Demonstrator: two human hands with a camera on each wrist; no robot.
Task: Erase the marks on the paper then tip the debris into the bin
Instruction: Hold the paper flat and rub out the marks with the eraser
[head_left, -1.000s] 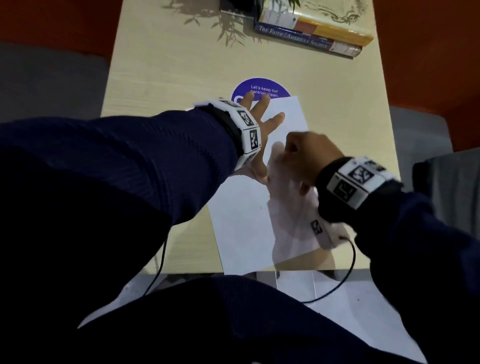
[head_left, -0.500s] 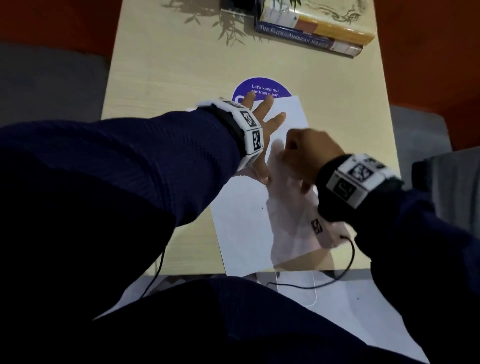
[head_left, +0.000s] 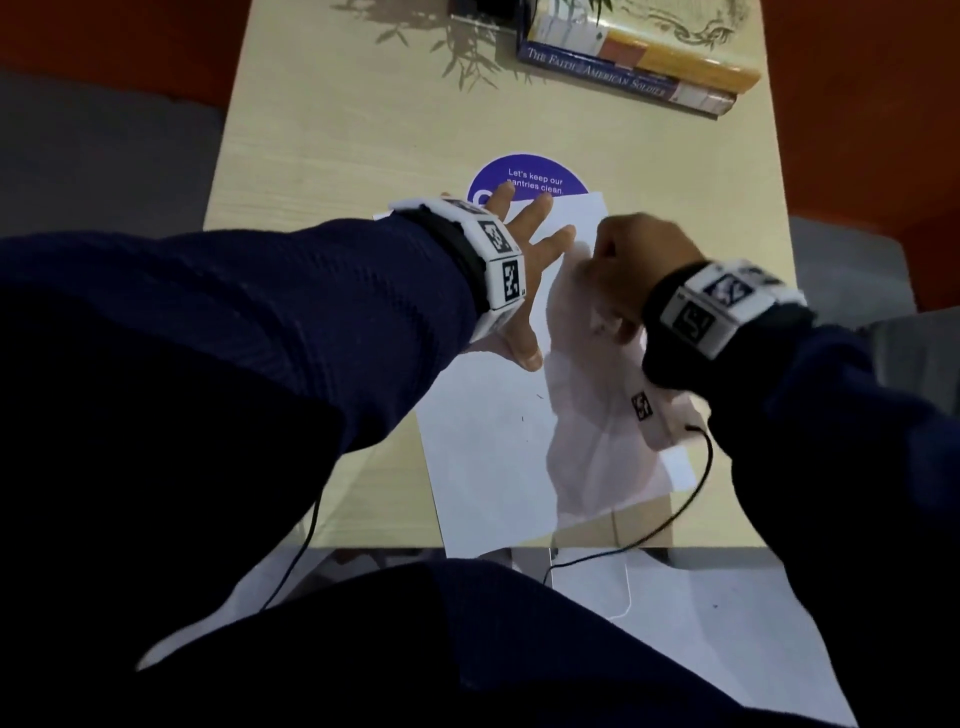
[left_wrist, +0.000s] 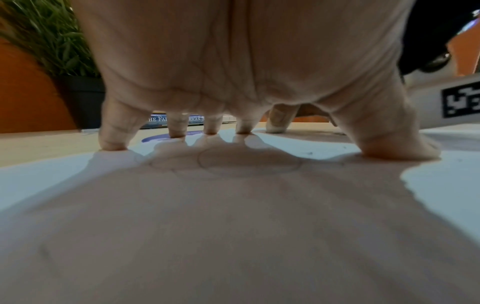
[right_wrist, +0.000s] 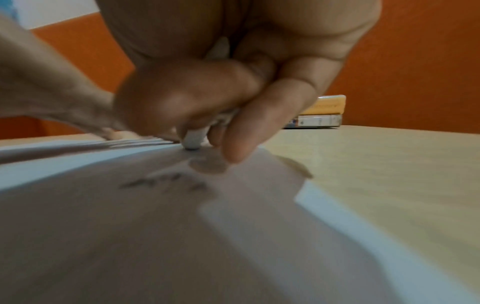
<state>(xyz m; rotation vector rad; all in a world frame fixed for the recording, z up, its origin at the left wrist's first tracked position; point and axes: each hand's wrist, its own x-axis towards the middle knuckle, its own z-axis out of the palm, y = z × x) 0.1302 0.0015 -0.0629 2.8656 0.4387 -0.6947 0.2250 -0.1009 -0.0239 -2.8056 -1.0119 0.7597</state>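
A white sheet of paper (head_left: 493, 457) lies on the light wooden table (head_left: 332, 130). My left hand (head_left: 524, 249) rests flat on its far left part, fingers spread and pressing down; the fingertips (left_wrist: 176, 133) and thumb touch the sheet. My right hand (head_left: 628, 260) is curled into a fist over the paper's far right edge and pinches a small white eraser (right_wrist: 193, 140), whose tip touches the paper (right_wrist: 130, 226). Faint grey pencil marks (right_wrist: 166, 183) show just in front of the eraser. Tiny dark specks (head_left: 537, 397) lie on the sheet's middle. No bin is in view.
A purple round sticker (head_left: 530, 176) lies under the paper's far end. Two stacked books (head_left: 639, 67) sit at the table's far right, and a potted plant (left_wrist: 52, 51) stands at the far edge. A black cable (head_left: 670, 519) hangs over the near edge.
My right fist has shifted slightly toward the paper's far right with the eraser. My left hand stays flat in the same place.
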